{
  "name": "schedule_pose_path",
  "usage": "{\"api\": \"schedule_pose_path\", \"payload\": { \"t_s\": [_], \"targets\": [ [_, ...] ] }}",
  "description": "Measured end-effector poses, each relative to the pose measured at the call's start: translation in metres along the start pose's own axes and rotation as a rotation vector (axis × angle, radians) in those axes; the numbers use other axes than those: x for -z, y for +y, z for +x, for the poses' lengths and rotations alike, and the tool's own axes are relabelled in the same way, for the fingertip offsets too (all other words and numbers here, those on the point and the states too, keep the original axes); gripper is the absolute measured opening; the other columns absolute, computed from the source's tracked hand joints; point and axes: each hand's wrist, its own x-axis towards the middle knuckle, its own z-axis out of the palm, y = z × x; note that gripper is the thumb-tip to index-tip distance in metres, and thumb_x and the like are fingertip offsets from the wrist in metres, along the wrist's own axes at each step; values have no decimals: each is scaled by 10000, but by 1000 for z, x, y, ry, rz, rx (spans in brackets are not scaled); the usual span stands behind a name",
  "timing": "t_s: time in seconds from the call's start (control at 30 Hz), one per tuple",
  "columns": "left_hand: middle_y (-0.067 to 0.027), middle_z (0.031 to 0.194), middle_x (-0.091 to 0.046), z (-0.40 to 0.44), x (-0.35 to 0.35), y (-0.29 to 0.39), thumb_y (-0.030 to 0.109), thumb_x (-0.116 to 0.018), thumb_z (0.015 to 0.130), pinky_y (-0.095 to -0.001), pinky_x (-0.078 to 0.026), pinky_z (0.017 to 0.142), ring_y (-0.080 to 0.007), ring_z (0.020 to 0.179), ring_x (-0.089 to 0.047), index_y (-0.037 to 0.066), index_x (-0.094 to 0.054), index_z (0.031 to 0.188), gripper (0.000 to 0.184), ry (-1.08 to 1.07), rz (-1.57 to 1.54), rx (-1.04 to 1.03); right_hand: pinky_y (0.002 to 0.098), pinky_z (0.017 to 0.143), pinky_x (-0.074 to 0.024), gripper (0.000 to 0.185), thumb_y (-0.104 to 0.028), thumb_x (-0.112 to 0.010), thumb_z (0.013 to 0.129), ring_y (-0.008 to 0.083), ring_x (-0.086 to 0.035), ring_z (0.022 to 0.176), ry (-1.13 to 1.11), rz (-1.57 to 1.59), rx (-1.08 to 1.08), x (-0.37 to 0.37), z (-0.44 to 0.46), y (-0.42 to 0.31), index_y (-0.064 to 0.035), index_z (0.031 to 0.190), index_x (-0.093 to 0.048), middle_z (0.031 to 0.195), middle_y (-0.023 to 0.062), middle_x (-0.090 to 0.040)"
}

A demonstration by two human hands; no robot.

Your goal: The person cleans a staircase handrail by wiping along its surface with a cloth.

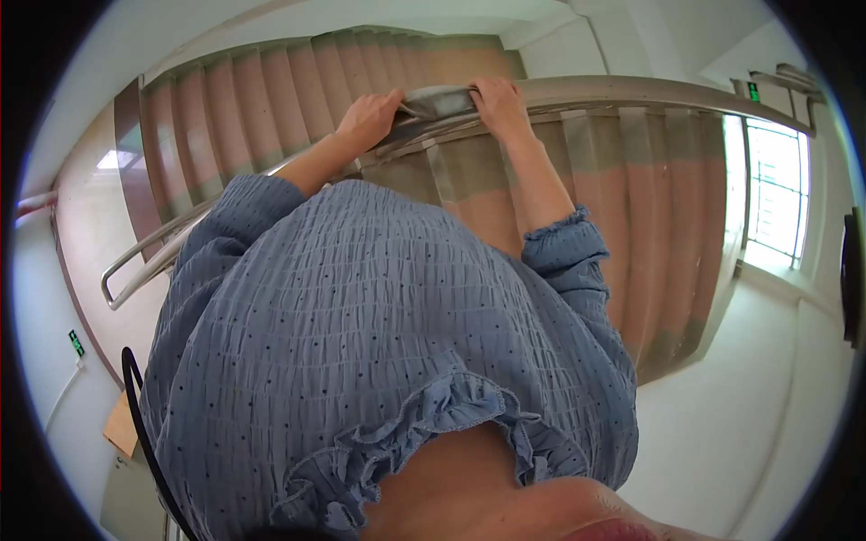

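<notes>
A grey cloth (440, 102) lies over the stair handrail (613, 90), stretched between my two hands. My left hand (370, 122) is closed on the cloth's left end, its fingers curled over the rail. At the other end my right hand (502, 108) grips the cloth, with the fingers bent over the top of the rail. The undersides of both hands and part of the cloth are hidden.
Stairs (586, 189) with brown and pink treads run on both sides of the handrail. A bent metal rail end (113, 279) is at the left. A bright window (778, 194) is at the right, and a green exit sign (76, 343) hangs on the left wall.
</notes>
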Motion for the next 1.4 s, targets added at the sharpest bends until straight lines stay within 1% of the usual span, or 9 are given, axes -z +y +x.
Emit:
{"api": "schedule_pose_path", "payload": {
  "t_s": [0.13,0.3,0.4,0.57,0.63,0.77,0.9,1.23,1.4],
  "targets": [
    [-185,893,-697,30,-2,37,32,-535,852,-482,-492,831,-380,945,-655,34,-568,1108,258,-40,5,0,482,964,-420,146,-205,-615,932,285,-616,1075,-75,-92,-89,24,3,36,-142,1059,-651,1010,61,-691],
    [-134,1063,-708,59,-14,60,7,-506,867,-436,-442,1017,-306,1047,-652,63,-583,1224,370,162,90,-390,489,962,-417,162,-206,-606,919,311,-623,1052,134,-184,-169,62,-3,66,-133,1053,-660,985,78,-695],
    [-78,1011,-703,33,6,40,81,-543,873,-443,-403,1060,-246,1022,-658,96,-620,1111,251,305,263,-395,486,993,-403,172,-212,-601,906,286,-620,1069,-3,-163,-142,51,6,34,-144,1050,-667,977,65,-698],
    [-70,1029,-705,-36,24,-17,41,-556,851,-478,-376,1091,-243,1044,-656,121,-641,1156,327,186,239,-165,484,1030,-389,142,-205,-605,888,242,-618,1082,120,0,77,-14,10,-29,-144,999,-669,1008,39,-696],
    [-74,1037,-704,-42,27,-20,38,-559,844,-471,-387,1076,-247,1036,-657,125,-642,1159,337,119,253,-99,482,1016,-395,140,-195,-611,882,242,-606,1099,130,50,113,-19,12,-33,-142,997,-669,1047,38,-691],
    [-79,970,-686,13,16,19,34,-563,822,-437,-425,1009,-271,968,-658,92,-629,1075,268,269,244,-326,481,1001,-390,152,-188,-611,905,244,-579,1142,81,-56,-23,24,23,19,-160,1038,-679,1096,23,-684],
    [-92,1047,-679,41,9,39,-15,-556,807,-428,-407,1018,-287,1019,-636,87,-638,1136,355,284,200,-380,487,1025,-373,153,-191,-625,910,265,-571,1147,231,-69,-106,43,21,43,-161,1048,-685,1116,38,-683],
    [-118,943,-676,-1,55,-5,18,-541,830,-437,-480,850,-326,939,-649,61,-608,977,167,239,113,-142,473,1068,-331,138,-173,-669,887,239,-569,1156,271,137,52,15,42,-38,-165,1024,-682,1116,16,-675],
    [-131,920,-678,39,49,23,19,-536,844,-446,-487,805,-335,910,-654,59,-586,964,136,316,115,-204,471,1044,-340,122,-174,-668,890,248,-593,1113,337,63,-8,48,56,0,-162,1009,-691,1044,15,-695]
  ]
}}
